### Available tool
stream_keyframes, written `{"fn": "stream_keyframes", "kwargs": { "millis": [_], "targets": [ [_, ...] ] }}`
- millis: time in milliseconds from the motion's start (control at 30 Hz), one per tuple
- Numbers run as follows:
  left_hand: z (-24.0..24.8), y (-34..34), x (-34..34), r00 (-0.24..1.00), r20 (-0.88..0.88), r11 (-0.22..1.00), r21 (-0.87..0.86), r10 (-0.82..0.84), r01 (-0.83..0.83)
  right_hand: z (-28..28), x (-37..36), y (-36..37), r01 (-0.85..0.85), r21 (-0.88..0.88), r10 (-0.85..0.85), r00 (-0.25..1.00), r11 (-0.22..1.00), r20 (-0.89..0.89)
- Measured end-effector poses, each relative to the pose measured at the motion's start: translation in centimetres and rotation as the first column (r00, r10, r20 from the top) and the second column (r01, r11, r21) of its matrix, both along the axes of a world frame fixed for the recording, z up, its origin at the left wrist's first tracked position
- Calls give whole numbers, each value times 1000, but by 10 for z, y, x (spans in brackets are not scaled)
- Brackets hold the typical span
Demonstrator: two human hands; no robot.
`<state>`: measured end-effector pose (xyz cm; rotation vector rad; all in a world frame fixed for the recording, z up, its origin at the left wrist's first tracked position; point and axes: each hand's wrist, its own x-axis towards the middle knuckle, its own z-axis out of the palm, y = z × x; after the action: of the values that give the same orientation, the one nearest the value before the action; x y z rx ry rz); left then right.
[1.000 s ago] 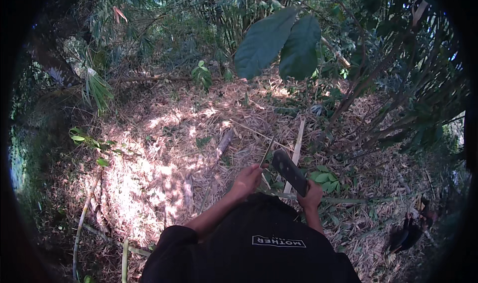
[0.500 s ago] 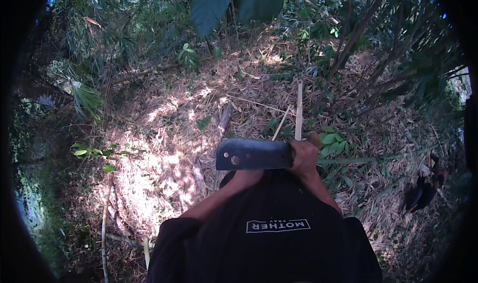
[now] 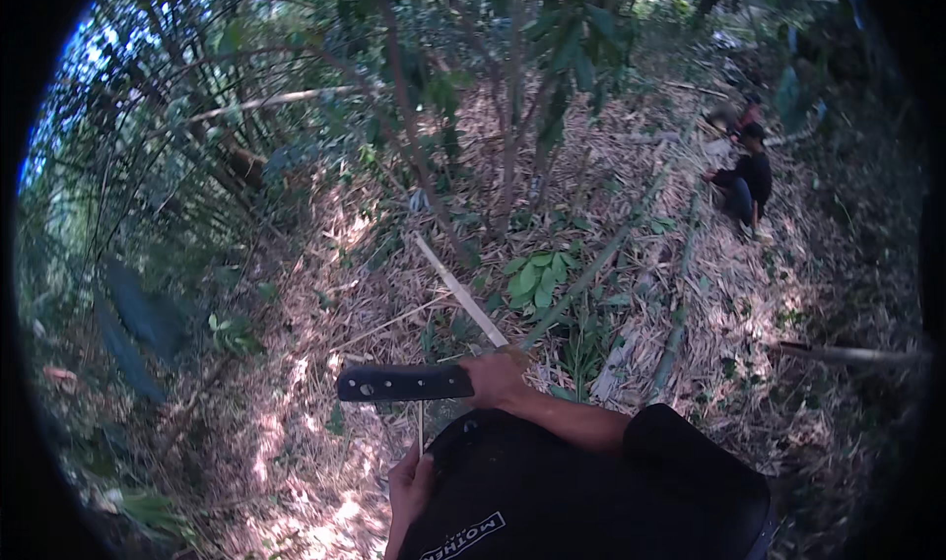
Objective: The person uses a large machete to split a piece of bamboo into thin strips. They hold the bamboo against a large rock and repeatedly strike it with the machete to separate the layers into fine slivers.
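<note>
My right hand (image 3: 496, 379) is closed round the grip of a machete (image 3: 394, 383), whose broad dark blade with several round spots points left. A bit of brown shows at the far side of that fist. Lower down and to the left, my left hand (image 3: 410, 483) pinches a thin bamboo strip (image 3: 421, 428), which stands upright and meets the blade's lower edge. A wider pale bamboo strip (image 3: 458, 289) runs from beside my right hand toward the far left; whether that hand touches it I cannot tell.
Dry leaf litter covers the ground. Green bamboo poles (image 3: 678, 333) lie to the right, near a leafy seedling (image 3: 539, 279). Slim trunks (image 3: 399, 97) rise ahead. At the far right a person in dark clothes (image 3: 749, 176) crouches, with another figure partly hidden behind.
The view has swung up and to the right, bringing the crouching person into clearer sight. My left hand now shows below the blade with the thin strip; before, the blade partly hid it.
</note>
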<state>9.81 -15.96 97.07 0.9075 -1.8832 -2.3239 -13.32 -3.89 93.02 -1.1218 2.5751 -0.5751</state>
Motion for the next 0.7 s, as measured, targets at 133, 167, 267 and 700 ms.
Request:
{"fn": "stream_keyframes", "kwargs": {
  "millis": [133, 167, 267, 700],
  "targets": [
    [-23, 2, -22, 999, 20, 997, 70, 30, -31, 32, 2, 26, -38, -10, 38, 999, 999, -5],
    [-24, 0, -30, 999, 5, 998, 42, 43, -43, 29, 4, 29, -51, -79, 49, 998, 996, -29],
    [-54, -12, -36, 981, -155, 923, -381, -119, 52, 1, 29, 34, -95, -208, 77, 992, 973, -95],
    [-10, 6, -51, 982, 37, 972, 158, -183, 175, 20, 4, 73, 134, 167, -150, 985, 977, 89]
  ]
}}
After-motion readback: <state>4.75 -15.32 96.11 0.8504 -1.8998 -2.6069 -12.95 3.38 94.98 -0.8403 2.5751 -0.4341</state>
